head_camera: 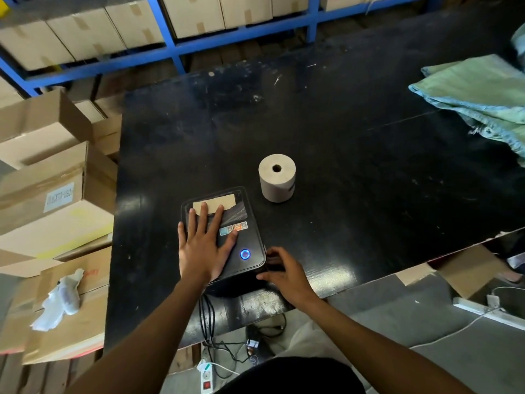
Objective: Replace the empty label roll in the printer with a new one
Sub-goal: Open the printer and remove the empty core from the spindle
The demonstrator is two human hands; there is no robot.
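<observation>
Blue shelving stacked with cardboard boxes runs behind a black tabletop, and more cartons are piled along its left edge. A green woven sack lies folded at the right edge.

Near the front edge, toward the left corner, sits the black label printer, lid closed, with a blue ring light lit on its top and a tan strip showing at its far end. Cables drop from its near side over the front edge to a power strip on the floor.

The left hand lies flat on the printer's lid, its grip spread, fingers straight and pressing down. The right hand is at the printer's right side, near the front; its fingers curl against the casing, though whether they hold a latch cannot be told.

The new label roll stands on end just beyond the printer, toward the middle of the tabletop, apart from both hands.
</observation>
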